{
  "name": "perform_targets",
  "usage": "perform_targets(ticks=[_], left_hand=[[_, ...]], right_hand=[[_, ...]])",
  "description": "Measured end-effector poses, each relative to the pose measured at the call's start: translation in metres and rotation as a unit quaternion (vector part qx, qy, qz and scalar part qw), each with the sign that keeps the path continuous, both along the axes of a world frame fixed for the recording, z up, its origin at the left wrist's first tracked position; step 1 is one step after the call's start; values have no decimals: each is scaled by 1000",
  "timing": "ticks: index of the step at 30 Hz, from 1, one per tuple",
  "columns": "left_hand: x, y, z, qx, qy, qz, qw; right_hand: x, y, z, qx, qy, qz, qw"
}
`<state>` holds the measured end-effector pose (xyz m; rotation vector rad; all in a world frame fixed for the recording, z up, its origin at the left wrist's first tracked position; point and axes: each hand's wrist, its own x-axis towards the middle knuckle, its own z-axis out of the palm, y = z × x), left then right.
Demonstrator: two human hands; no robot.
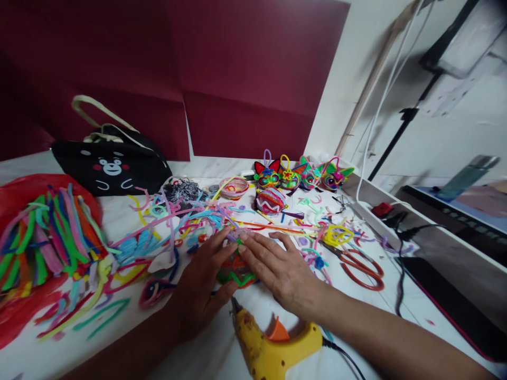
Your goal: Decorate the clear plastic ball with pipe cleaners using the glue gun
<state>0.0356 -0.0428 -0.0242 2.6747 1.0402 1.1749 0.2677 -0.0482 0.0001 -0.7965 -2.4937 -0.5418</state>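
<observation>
Both hands meet over a small round craft piece [236, 269] made of green, orange and other coloured fuzzy stems, at the middle of the white table. My left hand [206, 277] curls around its left side, with the thumb at its near edge. Across its top and right side lies my right hand [277, 266], its fingers together and pressed on the piece, hiding much of it. Just below the hands, a yellow glue gun [273, 345] with an orange trigger lies on its side, its nozzle close to my left thumb.
Orange-handled scissors [362, 269] lie right. Loose stems [137, 245] are scattered behind and left, beside a red bag [89, 192] of stems. A black bag [111, 169] and several finished colourful masks [291, 177] stand at the back. A white-edged tray [447, 243] and cables are right.
</observation>
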Motion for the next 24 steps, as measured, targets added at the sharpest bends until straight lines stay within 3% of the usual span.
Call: perform_targets(ticks=[24], left_hand=[[-5, 5, -1, 27, 45, -24, 998]], right_hand=[[-1, -2, 1, -29, 75, 29, 996]])
